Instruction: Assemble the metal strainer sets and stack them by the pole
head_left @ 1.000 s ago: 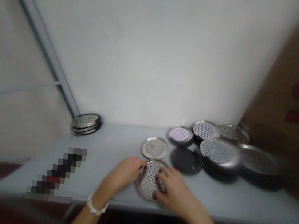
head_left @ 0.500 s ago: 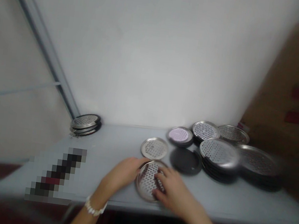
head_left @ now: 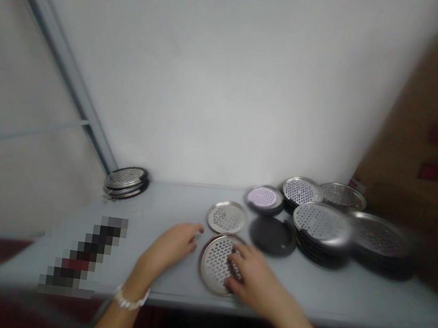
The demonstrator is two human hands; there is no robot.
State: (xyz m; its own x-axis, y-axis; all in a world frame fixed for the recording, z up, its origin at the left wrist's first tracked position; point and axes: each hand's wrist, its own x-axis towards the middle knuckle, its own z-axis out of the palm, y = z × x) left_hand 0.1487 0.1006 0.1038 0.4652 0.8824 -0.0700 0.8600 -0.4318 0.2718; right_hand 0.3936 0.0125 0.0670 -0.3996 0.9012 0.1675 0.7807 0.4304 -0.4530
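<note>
A round perforated metal disc (head_left: pixel 214 263) lies flat near the front edge of the pale table (head_left: pixel 163 216). My right hand (head_left: pixel 254 279) rests on its right side, fingers laid over the holes. My left hand (head_left: pixel 169 248), with a pale bracelet on the wrist, sits just left of the disc, fingers loosely curled and holding nothing; it is clear of the rim. A second perforated disc (head_left: pixel 227 217) lies just behind, and a flat black round lid (head_left: pixel 272 235) lies to the right of it.
Stacks of perforated discs on black rings (head_left: pixel 321 228) crowd the right back of the table. A small stack (head_left: pixel 126 180) stands at the back left by the wall. A brown cardboard box (head_left: pixel 434 154) rises on the right. A blurred-out object (head_left: pixel 84 254) lies front left.
My left hand has let go of the disc's left rim and drawn back to the left. My right hand stays on the disc, which has barely moved.
</note>
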